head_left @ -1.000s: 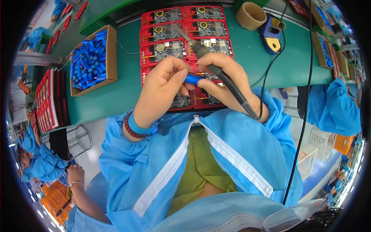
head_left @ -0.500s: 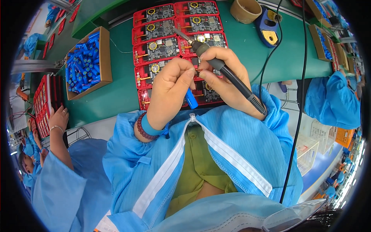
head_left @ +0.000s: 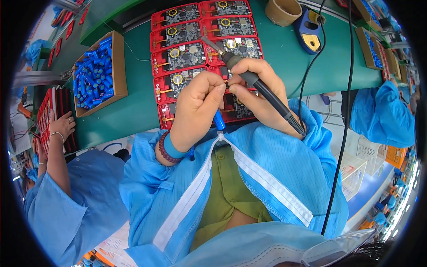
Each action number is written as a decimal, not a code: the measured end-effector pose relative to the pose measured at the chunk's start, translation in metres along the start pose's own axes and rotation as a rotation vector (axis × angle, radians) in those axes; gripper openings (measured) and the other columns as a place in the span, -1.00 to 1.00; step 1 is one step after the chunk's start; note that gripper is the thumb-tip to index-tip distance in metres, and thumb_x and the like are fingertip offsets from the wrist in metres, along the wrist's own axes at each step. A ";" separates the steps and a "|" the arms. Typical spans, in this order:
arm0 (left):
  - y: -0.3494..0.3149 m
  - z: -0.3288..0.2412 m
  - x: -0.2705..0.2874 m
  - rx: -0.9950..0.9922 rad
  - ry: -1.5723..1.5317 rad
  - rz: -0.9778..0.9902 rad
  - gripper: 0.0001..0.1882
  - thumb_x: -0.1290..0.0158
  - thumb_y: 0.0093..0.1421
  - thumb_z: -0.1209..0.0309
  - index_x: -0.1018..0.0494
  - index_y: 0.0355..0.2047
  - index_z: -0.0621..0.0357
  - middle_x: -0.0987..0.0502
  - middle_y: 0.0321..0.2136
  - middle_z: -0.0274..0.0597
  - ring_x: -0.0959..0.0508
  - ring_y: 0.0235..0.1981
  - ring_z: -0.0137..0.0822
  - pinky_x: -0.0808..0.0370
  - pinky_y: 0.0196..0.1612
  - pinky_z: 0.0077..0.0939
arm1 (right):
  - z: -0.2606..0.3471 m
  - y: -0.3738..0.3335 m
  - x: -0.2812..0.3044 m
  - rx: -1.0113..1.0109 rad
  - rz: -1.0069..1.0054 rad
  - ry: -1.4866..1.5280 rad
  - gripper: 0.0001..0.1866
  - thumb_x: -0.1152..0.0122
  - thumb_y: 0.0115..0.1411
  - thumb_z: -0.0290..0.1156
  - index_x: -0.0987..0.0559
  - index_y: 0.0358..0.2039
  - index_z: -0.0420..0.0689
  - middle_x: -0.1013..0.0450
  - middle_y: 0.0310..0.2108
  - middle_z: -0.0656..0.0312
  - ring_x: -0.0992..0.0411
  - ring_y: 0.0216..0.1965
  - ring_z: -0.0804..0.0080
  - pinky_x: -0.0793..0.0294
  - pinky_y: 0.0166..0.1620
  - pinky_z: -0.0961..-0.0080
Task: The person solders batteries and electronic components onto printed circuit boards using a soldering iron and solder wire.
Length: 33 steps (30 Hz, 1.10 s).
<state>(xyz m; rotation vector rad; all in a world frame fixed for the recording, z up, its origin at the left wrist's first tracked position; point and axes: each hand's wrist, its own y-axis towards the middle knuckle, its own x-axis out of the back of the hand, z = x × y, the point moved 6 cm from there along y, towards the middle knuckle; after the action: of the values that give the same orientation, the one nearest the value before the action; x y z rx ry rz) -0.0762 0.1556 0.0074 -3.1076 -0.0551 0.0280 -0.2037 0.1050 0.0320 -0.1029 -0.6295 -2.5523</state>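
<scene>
My left hand is closed over the lower part of the circuit boards, thumb and forefinger pinched together. A blue cylindrical battery pokes out below its fingers, pointing toward my body. My right hand grips a black soldering iron, its metal tip slanting up to the left above the boards. The thumb and forefinger of that hand also pinch a small dark piece close to the left fingertips; its kind is too small to tell. Beneath both hands lie two columns of red casings with circuit boards.
A cardboard box of blue batteries stands on the green bench at left. Far right are a tan bowl and a blue iron stand with yellow sponge. A black cable hangs at right. A co-worker's hand touches red casings at left.
The battery under my left hand has tilted more upright, and its end sits slightly lower. My hands stay close together. The co-worker at left has shifted, with the hand further left and up.
</scene>
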 end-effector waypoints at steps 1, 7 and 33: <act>0.000 -0.001 0.001 -0.006 -0.034 -0.036 -0.95 0.09 0.23 0.52 -0.35 -0.37 0.22 -0.36 -0.62 -0.38 -0.36 -0.58 -0.59 -0.30 -0.50 -0.69 | 0.000 -0.001 0.000 0.006 -0.008 0.001 -0.65 -0.20 -0.02 -0.68 -0.43 -0.18 -0.16 -0.41 -0.39 0.23 -0.42 -0.35 0.50 -0.42 -0.29 0.61; 0.000 -0.002 0.003 -0.080 0.258 0.034 -0.97 0.04 0.18 0.52 -0.36 -0.40 0.23 -0.38 -0.63 -0.20 -0.43 -0.59 -0.44 -0.35 -0.51 -0.54 | 0.008 0.008 0.005 0.193 0.011 -0.180 -0.63 -0.24 -0.08 -0.65 -0.45 -0.21 -0.14 -0.42 -0.39 0.18 -0.43 -0.37 0.28 -0.42 -0.32 0.47; -0.025 -0.052 0.053 -0.416 0.575 -0.459 -0.96 0.05 0.11 0.61 -0.37 -0.40 0.25 -0.42 -0.60 -0.13 -0.41 -0.60 -0.29 -0.33 -0.52 -0.43 | 0.015 0.009 0.030 0.320 -0.016 -0.514 -0.62 -0.11 -0.24 -0.71 -0.46 -0.32 -0.10 -0.35 -0.40 0.14 -0.34 -0.37 0.17 -0.33 -0.30 0.41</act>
<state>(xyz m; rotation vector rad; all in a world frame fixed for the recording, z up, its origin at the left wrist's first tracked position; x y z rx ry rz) -0.0236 0.1804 0.0590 -3.2535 -0.8395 -0.9907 -0.2261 0.0907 0.0546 -0.6558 -1.2227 -2.4063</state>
